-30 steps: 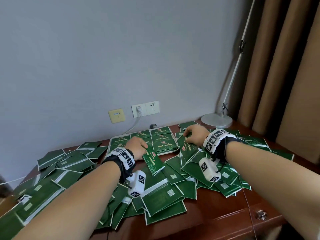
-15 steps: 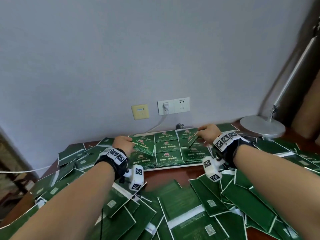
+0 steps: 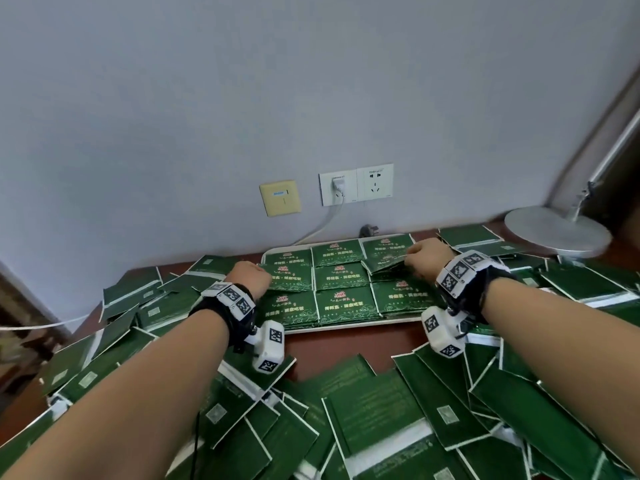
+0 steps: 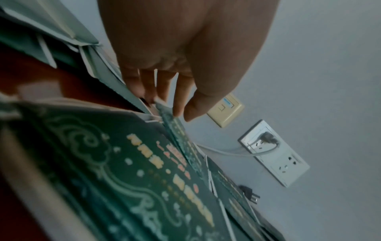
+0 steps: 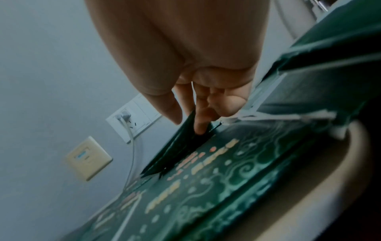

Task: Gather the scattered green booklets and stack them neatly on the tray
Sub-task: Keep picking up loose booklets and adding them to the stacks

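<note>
A white tray (image 3: 332, 328) lies against the wall, filled with a grid of green booklet stacks (image 3: 341, 277). My left hand (image 3: 250, 279) is at the tray's left side and pinches a green booklet (image 3: 288, 278) over the middle-left stack; the left wrist view shows that booklet (image 4: 179, 138) edge-on between thumb and fingers. My right hand (image 3: 426, 258) is at the tray's right side and holds another booklet (image 3: 384, 265), tilted above the right-hand stacks. In the right wrist view its fingers grip the dark booklet (image 5: 175, 153). Loose booklets (image 3: 381, 420) cover the near desk.
More loose booklets (image 3: 138, 299) lie left and right of the tray. A lamp base (image 3: 557, 230) stands at the back right. Wall sockets (image 3: 356, 184) with a plugged cable and a yellow wall plate (image 3: 280, 199) sit behind the tray. Bare brown desk (image 3: 346, 344) shows before the tray.
Both hands carried their booklets from the loose pile to the tray and lowered them towards the stacks. The head view has drawn closer to the tray.
</note>
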{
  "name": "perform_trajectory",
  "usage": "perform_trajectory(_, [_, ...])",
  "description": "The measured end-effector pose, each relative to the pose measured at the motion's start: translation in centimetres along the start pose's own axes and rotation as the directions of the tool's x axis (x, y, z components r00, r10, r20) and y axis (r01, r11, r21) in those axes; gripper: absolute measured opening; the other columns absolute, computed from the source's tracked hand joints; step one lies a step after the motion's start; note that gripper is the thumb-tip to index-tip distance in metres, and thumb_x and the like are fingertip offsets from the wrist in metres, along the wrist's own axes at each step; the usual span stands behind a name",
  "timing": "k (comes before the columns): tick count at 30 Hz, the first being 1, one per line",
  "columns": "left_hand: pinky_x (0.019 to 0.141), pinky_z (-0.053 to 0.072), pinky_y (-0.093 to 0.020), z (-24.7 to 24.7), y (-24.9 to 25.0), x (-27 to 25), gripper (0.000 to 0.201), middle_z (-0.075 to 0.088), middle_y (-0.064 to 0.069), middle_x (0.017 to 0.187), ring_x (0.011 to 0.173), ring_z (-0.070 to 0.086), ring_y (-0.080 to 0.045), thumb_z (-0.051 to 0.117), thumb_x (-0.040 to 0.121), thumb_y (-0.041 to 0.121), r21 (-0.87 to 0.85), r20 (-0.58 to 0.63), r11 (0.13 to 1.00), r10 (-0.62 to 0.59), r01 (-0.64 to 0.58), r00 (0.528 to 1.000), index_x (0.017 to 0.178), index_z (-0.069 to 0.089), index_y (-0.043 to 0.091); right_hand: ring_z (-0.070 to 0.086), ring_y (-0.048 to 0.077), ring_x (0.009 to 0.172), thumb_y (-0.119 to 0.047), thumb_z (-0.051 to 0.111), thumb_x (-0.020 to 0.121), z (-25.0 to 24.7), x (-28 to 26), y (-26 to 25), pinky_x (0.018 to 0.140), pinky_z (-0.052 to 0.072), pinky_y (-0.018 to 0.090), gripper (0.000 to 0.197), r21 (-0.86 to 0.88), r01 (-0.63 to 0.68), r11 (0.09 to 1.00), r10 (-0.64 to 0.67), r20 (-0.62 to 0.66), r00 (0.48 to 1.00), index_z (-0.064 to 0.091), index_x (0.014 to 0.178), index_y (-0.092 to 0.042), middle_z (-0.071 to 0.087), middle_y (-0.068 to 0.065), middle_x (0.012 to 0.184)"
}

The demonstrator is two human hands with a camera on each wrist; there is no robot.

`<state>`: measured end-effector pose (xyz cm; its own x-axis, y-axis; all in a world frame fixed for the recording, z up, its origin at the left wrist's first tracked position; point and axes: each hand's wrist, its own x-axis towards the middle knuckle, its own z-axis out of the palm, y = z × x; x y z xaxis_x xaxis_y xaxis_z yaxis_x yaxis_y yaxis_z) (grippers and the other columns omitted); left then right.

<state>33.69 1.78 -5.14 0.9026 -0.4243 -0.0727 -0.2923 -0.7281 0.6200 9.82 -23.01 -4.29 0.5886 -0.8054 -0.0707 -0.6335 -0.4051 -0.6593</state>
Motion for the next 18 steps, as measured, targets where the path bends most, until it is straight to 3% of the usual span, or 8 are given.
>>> perform_trajectory(4, [0.104, 0.037, -0.035, 0.0, 0.8, -1.1, 0.023, 0.064, 0.003, 0.121, 0.119, 0.052, -0.028, 0.058, 0.082, 0.021, 0.238, 0.007, 0.966, 0.106, -0.105, 0.994, 0.099, 0.071, 0.029, 0.064, 0.020, 0.093, -0.023, 0.058, 0.089, -0.7, -0.7, -0.1, 0.076, 0.046, 0.024, 0.023, -0.259, 0.114, 0.959, -0.099, 0.071, 0.993, 0.075, 0.104, -0.017, 0.071, 0.004, 0.107])
perform_trajectory(8, [0.107, 0.040, -0.035, 0.7, 1.4, -1.8, 0.026, 0.060, 0.001, 0.133, 0.125, 0.050, -0.026, 0.055, 0.087, 0.028, 0.215, 0.172, 0.942, 0.225, -0.259, 0.959, 0.108, 0.069, 0.034, 0.062, 0.018, 0.104, -0.033, 0.054, 0.093, 0.0, -0.8, -0.4, 0.092, 0.048, 0.029, 0.032, -0.329, 0.303, 0.894, -0.253, 0.187, 0.949, 0.068, 0.119, -0.022, 0.066, 0.000, 0.124])
perform_trajectory(12, [0.107, 0.038, -0.030, 1.6, 2.0, -2.5, 0.036, 0.052, 0.000, 0.143, 0.128, 0.050, -0.023, 0.051, 0.094, 0.033, 0.309, 0.285, 0.888, 0.254, -0.340, 0.924, 0.128, 0.061, 0.028, 0.051, 0.022, 0.124, -0.046, 0.048, 0.096, 1.2, -0.8, -0.5, 0.105, 0.040, 0.035, 0.045, -0.431, 0.349, 0.832, -0.195, 0.362, 0.912, 0.056, 0.134, -0.024, 0.053, 0.000, 0.140])
perform_trajectory(16, [0.112, 0.029, -0.029, 1.9, 2.0, -2.9, 0.039, 0.039, -0.001, 0.152, 0.140, 0.036, -0.020, 0.049, 0.097, 0.034, 0.369, 0.310, 0.854, 0.260, -0.368, 0.914, 0.134, 0.056, 0.026, 0.051, 0.023, 0.125, -0.051, 0.048, 0.094, 1.2, -0.9, -0.3, 0.106, 0.040, 0.038, 0.049, -0.451, 0.338, 0.826, -0.173, 0.367, 0.914, 0.055, 0.135, -0.025, 0.052, 0.000, 0.141])
perform_trajectory(18, [0.113, 0.030, -0.032, 1.8, 2.0, -3.1, 0.039, 0.044, -0.002, 0.149, 0.138, 0.038, -0.021, 0.050, 0.096, 0.035, 0.360, 0.307, 0.859, 0.259, -0.363, 0.916, 0.133, 0.058, 0.025, 0.052, 0.023, 0.124, -0.050, 0.049, 0.094, 1.0, -1.1, -0.4, 0.105, 0.041, 0.037, 0.048, -0.432, 0.328, 0.840, -0.176, 0.356, 0.918, 0.056, 0.134, -0.025, 0.053, 0.000, 0.140])
